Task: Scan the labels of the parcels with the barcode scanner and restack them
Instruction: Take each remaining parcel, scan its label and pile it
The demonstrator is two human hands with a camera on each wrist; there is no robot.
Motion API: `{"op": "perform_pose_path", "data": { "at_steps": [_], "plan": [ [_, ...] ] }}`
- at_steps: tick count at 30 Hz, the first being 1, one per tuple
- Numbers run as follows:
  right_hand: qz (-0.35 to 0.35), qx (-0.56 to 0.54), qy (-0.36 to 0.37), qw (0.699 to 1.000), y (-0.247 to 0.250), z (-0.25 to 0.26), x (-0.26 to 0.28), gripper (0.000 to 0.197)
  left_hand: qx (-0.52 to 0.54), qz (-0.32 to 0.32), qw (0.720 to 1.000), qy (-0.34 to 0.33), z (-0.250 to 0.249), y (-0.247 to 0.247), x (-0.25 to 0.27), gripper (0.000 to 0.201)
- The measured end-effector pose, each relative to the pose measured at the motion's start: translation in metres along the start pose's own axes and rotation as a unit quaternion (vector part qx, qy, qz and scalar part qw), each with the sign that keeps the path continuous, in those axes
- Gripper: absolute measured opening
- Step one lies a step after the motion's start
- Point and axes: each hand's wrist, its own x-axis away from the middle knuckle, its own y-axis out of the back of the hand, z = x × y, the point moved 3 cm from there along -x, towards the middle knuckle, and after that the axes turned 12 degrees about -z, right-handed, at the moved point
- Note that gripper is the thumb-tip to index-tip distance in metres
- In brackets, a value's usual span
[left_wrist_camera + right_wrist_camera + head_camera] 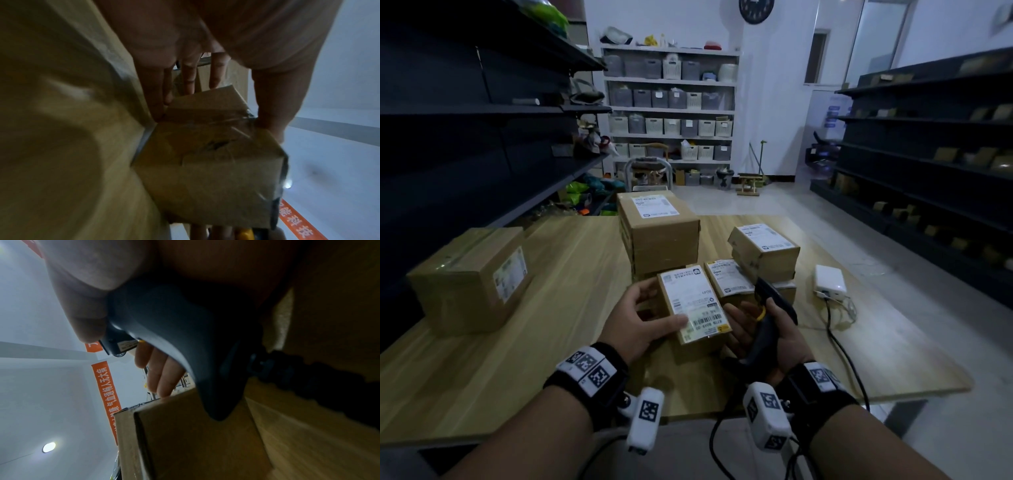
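Parcels sit sorted across the wooden table: a large box well apart at the far left, probably the restack spot, and stacks beyond the hands. The left hand grasps a small parcel label-up, seemingly to show its barcode. Just to its right, the right hand holds the barcode scanner, fingers reaching out to steady the parcel's edge.

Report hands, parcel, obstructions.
Left hand grips small labelled cardboard parcel. Right hand holds black barcode scanner, fingers under parcel. Nothing blocking.
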Motion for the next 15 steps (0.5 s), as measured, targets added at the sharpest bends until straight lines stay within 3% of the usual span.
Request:
{"op": "perform_pose_path", "data": {
  "at_steps": [3, 6, 15],
  "plan": [
    [-0.001, 0.003, -0.001, 1.0, -0.003, -0.001, 0.003, 0.043, 0.069, 0.021, 0.996, 0.053, 0.013, -0.003, -0.004, 0.14],
    [-0.008, 0.007, 0.002, 1.0, -0.004, -0.001, 0.003, 0.046, 0.177, 0.052, 0.974, 0.129, 0.028, -0.011, -0.006, 0.142],
    [-0.054, 0.023, 0.014, 0.998, -0.008, -0.004, 0.006, 0.045, 0.288, 0.048, 0.949, 0.122, 0.036, -0.009, -0.012, 0.131]
  ]
}}
